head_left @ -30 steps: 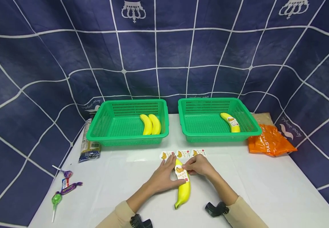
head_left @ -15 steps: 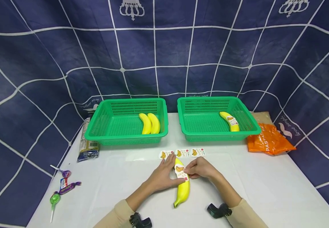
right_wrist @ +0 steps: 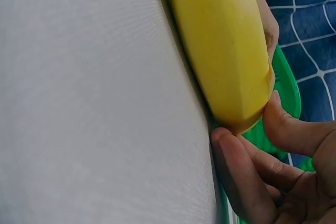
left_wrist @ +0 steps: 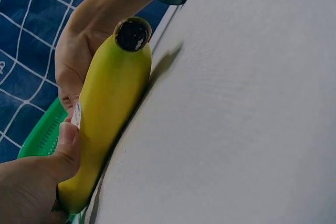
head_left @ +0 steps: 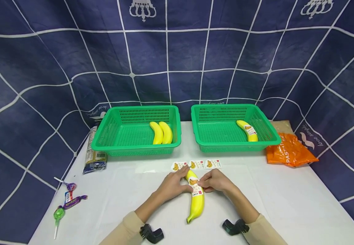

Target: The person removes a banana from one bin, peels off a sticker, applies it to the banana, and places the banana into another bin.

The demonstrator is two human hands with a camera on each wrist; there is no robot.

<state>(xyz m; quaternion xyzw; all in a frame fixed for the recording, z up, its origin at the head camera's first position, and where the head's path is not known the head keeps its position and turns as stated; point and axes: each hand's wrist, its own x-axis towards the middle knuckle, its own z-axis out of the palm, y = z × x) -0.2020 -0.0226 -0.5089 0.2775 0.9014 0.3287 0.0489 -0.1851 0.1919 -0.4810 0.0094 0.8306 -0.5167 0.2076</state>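
A banana (head_left: 196,200) lies on the white table (head_left: 287,204) at 6 o'clock from the gap between the two green baskets (head_left: 135,131), a sticker (head_left: 196,186) across its upper half. The left hand (head_left: 172,185) grips the banana from 9 o'clock with thumb and curled fingers. The right hand (head_left: 216,179) pinches the sticker's edge from 3 o'clock, and three loose stickers (head_left: 196,164) lie just beyond the hands at 12 o'clock.

Print on the banana's label (head_left: 196,188) and three loose stickers (head_left: 196,165) too small to read.
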